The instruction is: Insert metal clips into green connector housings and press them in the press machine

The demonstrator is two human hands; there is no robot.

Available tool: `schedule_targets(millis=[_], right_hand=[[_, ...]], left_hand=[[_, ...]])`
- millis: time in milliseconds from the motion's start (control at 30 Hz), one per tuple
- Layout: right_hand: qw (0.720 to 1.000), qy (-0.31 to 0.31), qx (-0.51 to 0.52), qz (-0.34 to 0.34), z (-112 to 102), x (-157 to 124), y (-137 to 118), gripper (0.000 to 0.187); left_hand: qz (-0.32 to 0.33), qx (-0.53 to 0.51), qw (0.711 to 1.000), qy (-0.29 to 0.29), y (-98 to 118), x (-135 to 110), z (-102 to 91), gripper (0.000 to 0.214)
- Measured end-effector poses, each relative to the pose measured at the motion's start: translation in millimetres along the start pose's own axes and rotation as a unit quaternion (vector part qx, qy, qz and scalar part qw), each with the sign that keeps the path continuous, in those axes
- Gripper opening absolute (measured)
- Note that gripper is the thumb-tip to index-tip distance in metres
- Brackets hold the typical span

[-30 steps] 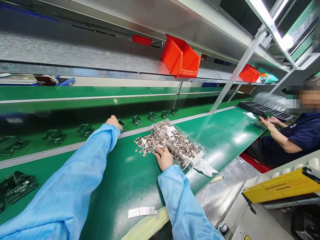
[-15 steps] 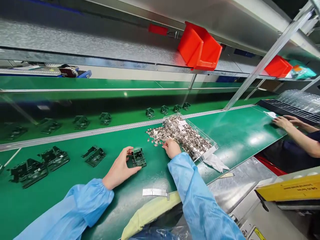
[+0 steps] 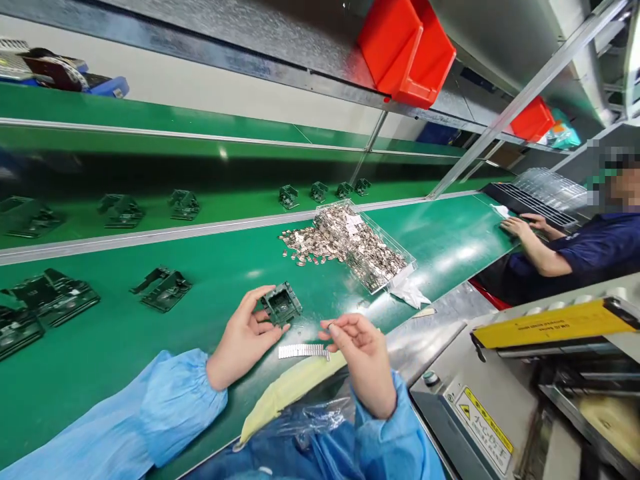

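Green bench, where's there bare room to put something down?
The bench is bare between the lone board and the metal parts, and right of the tray, toward the co-worker's hand. It's crowded at the left end, where more boards lie, and around the silver strip, with the left hand and right hand close by.

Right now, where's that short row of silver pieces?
Just below centre in the head view, the silver row lies on the green bench between the left hand and the right hand, nearer you than the circuit board, beside the pale yellow strip.
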State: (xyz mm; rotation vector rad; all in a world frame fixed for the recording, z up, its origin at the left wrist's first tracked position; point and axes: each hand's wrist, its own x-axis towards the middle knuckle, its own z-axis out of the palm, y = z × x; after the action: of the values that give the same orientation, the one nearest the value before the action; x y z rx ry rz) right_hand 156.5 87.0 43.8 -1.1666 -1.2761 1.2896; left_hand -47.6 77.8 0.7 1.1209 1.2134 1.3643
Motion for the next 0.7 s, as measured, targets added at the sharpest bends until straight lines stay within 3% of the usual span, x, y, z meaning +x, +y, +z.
schedule_targets(millis=[167,500,700], right_hand=[[0.988,0.142,0.009,-0.063,27,-31,26,0.014],[0.978,0.189,-0.013,-0.086,51,-44,31,0.007],[0.979,0.187,-0.015,-0.077,57,-49,33,0.007]], left_hand=[[-0.020,-0.123,0.991,-0.040,-4,-29,31.1,0.054],[-0.004,-0.088,0.992,-0.086,0,-48,36.2,0.041],[0.030,-0.052,0.997,-0.045,4,-50,38.9,0.028]])
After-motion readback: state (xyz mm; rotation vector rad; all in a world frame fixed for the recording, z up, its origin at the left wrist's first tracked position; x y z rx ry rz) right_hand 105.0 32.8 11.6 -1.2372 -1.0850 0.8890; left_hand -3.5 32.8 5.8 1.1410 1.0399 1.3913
